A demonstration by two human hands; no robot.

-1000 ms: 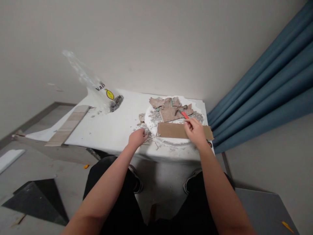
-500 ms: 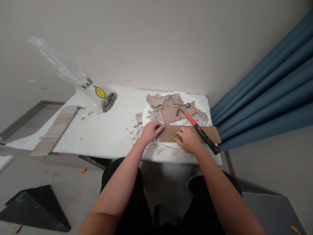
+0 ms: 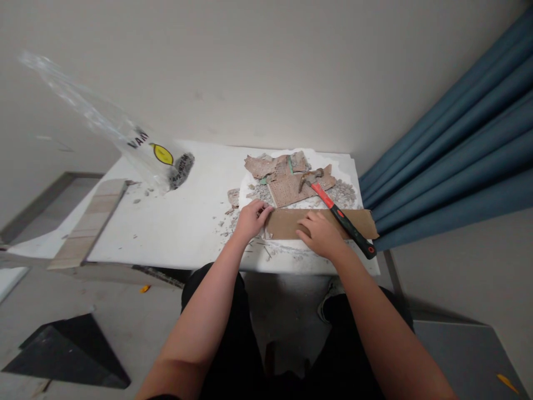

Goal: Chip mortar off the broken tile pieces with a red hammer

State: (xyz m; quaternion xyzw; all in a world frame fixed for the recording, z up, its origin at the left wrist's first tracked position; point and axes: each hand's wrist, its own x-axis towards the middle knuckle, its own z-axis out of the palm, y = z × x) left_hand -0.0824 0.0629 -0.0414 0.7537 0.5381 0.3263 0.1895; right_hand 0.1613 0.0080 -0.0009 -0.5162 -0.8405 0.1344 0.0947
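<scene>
A strip of brown cardboard lies flat across the near right part of the white table. On top of it rests my right hand, fingers loosely bent and apart, pressing on the surface. At the strip's left end is my left hand, its fingers drawn together over a small dark bit that I cannot make out. A claw hammer with a red and black handle lies slantwise across the strip, right of my right hand. Its head sits on broken brown pitted sheets, with grey rubble around them.
A clear plastic bag with a lemon print stands on the white table at the left, holding grey material. A wood-patterned strip crosses the table's left end. Blue curtains hang at the right. A black folded sheet lies on the floor.
The left hand has shifted slightly, its fingertips now gathered around a dark bit at the cardboard's left end. The right hand stays on the cardboard. The whole view has moved a little.
</scene>
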